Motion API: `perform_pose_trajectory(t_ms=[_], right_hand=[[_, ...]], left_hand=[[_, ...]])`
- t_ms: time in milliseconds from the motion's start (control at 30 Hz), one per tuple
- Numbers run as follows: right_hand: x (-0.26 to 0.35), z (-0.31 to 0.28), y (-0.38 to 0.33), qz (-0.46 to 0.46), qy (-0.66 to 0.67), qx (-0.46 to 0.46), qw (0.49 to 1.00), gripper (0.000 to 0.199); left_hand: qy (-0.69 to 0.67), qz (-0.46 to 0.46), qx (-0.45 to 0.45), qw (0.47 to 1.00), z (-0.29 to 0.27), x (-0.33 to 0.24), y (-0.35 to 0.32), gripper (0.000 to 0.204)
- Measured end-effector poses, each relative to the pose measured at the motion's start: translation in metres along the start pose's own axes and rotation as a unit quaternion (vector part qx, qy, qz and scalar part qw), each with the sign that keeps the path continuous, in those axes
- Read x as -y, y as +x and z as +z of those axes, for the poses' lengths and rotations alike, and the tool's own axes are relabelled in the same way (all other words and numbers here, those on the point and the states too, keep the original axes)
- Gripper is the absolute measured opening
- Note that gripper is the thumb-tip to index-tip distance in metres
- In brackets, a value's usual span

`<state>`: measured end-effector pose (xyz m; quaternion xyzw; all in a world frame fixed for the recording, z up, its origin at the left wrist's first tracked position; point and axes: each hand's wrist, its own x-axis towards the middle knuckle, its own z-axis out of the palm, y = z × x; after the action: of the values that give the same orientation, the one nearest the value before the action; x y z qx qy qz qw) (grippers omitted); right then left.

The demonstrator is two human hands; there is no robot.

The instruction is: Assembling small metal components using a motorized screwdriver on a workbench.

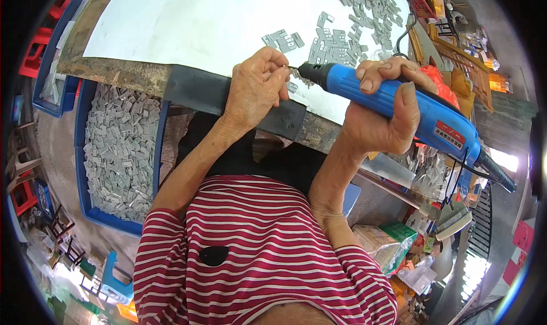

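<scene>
My right hand (384, 114) is wrapped round a blue electric screwdriver (352, 84). It lies nearly level, with its black nose toward my left hand and its cord end at the right. My left hand (253, 88) is closed in a pinch just off the screwdriver's tip. Whatever is between its fingertips is too small to name. Beneath the tip, a little heap of tiny dark pieces (308, 81) shows on the white sheet (188, 26). Just beyond my hands lie a few flat grey parts (283, 41) and a larger group of grey parts (330, 47).
A big pile of grey parts (373, 6) covers the table's far right. At the left, beside the table, a blue bin (162, 154) holds many more. A black strip (199, 91) covers the near table edge. Boxes (384, 242) and bags crowd the lower right.
</scene>
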<state>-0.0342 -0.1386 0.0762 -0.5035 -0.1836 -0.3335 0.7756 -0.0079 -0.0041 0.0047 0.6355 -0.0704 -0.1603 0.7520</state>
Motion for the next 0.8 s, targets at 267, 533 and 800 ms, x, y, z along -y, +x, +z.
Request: perform_pose_trajectory(t_ms=[267, 533, 800], right_hand=[[-0.0031, 0.0043, 0.0001, -0.010, 0.027, -0.034, 0.999, 0.027], [-0.0032, 0.0050, 0.0000, 0.002, 0.032, -0.040, 0.999, 0.026], [-0.0002, -0.0046, -0.0016, 0.026, 0.005, 0.015, 1.000, 0.026]], left_hand=[[0.033, 0.003, -0.006, 0.999, 0.0024, 0.0010, -0.0013, 0.007], [0.053, 0.009, -0.010, 0.999, 0.0030, 0.0019, -0.0011, 0.008], [0.100, 0.048, -0.015, 0.994, 0.0052, 0.0061, -0.0012, 0.007]])
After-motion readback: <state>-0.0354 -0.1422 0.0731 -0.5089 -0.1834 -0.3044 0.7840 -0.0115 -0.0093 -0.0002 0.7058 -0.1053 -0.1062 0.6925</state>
